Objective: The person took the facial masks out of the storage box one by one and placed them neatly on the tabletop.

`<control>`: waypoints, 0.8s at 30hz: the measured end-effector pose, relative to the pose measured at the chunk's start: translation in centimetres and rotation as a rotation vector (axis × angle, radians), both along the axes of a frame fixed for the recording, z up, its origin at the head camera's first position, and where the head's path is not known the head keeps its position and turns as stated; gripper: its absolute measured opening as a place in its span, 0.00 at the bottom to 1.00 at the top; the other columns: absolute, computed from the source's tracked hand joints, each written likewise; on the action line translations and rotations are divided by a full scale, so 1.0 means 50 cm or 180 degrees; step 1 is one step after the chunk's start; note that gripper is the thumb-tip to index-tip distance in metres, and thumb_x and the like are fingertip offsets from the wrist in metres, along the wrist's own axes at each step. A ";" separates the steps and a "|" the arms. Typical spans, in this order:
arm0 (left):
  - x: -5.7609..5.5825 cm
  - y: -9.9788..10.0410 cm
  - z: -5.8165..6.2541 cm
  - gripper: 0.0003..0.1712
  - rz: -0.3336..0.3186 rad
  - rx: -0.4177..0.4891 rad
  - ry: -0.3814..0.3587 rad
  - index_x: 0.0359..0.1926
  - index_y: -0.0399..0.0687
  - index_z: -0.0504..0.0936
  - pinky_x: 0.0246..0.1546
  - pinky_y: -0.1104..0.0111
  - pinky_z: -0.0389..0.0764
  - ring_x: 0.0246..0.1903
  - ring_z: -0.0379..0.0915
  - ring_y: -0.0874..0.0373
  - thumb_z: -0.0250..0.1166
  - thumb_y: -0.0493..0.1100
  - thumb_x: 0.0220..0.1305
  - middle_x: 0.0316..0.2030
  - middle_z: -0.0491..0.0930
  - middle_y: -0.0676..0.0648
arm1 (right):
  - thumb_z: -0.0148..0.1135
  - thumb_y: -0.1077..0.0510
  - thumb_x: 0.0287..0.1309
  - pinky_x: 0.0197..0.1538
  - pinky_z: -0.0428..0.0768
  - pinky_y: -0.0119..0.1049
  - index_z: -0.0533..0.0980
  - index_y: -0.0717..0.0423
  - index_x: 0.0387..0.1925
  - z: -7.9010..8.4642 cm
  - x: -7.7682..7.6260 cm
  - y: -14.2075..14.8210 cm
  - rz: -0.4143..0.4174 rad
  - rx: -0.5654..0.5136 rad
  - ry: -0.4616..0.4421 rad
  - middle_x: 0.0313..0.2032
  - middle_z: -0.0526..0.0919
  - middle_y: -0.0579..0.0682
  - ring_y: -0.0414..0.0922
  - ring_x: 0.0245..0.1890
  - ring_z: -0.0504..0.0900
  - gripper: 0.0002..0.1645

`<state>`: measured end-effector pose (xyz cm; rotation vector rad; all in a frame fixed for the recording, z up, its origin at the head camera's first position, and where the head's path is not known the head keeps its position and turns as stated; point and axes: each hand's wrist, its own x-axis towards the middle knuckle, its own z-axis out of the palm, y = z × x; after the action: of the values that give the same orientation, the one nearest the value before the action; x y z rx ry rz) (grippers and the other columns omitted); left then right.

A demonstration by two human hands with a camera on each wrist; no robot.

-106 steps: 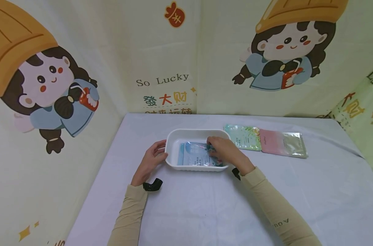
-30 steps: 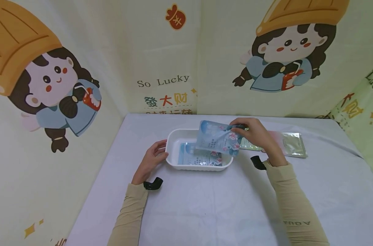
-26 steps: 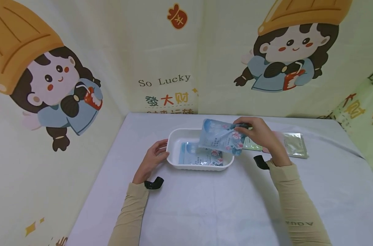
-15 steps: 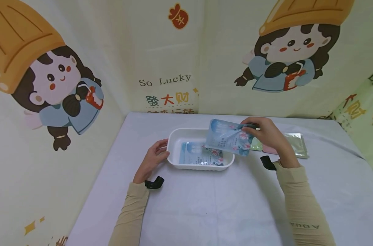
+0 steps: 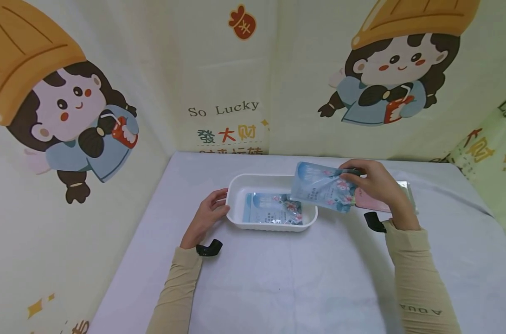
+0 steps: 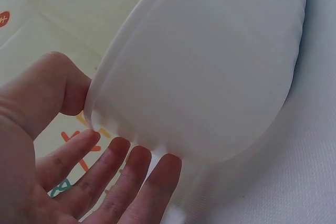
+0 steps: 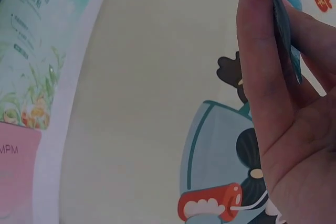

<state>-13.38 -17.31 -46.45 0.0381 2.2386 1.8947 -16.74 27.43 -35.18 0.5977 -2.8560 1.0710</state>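
My right hand (image 5: 371,181) pinches the upper right corner of a flat blue face mask packet (image 5: 319,185) with pink flowers. The packet hangs tilted over the right end of a white tray (image 5: 273,227). Its dark edge runs between thumb and fingers in the right wrist view. Inside the tray lie overlapping blue face mask packets (image 5: 273,208). My left hand (image 5: 204,215) holds the tray's left end. In the left wrist view the thumb is at the rim and the fingertips touch the outer wall (image 6: 210,77).
Right of the tray a pink and silver packet (image 5: 371,204) lies on the white-clothed table (image 5: 278,278). A green flowered packet (image 7: 42,51) beside it is mostly hidden in the head view. A cartoon-printed curtain (image 5: 303,93) closes off the back.
My right hand has lifted the blue face mask packet out of the tray and carried it rightward, where it covers most of the green packet. The left hand stays at the tray.
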 end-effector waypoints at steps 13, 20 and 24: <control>-0.001 -0.001 -0.006 0.32 -0.0019 -0.0012 0.0019 0.69 0.52 0.67 0.62 0.56 0.76 0.64 0.69 0.48 0.65 0.39 0.66 0.67 0.69 0.46 | 0.63 0.61 0.65 0.39 0.70 0.16 0.81 0.62 0.49 0.000 0.008 0.045 -0.0069 0.0174 -0.0053 0.47 0.82 0.62 0.56 0.42 0.80 0.13; -0.004 -0.002 -0.006 0.32 -0.0041 0.0014 0.0012 0.69 0.52 0.68 0.61 0.57 0.76 0.64 0.69 0.48 0.65 0.39 0.65 0.67 0.69 0.47 | 0.63 0.60 0.66 0.41 0.67 0.14 0.81 0.61 0.50 0.004 0.011 0.072 -0.0148 0.0255 -0.0031 0.49 0.82 0.64 0.58 0.44 0.80 0.14; -0.006 -0.004 -0.006 0.32 -0.0048 0.0008 0.0007 0.69 0.52 0.67 0.61 0.56 0.77 0.64 0.69 0.48 0.65 0.39 0.65 0.67 0.69 0.47 | 0.63 0.60 0.65 0.41 0.66 0.14 0.80 0.62 0.51 0.002 0.012 0.084 -0.0225 0.0312 -0.0040 0.49 0.82 0.65 0.59 0.44 0.80 0.14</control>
<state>-13.70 -17.52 -46.77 0.0572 2.2311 1.8906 -16.12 31.63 -35.08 0.4923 -2.9302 0.9326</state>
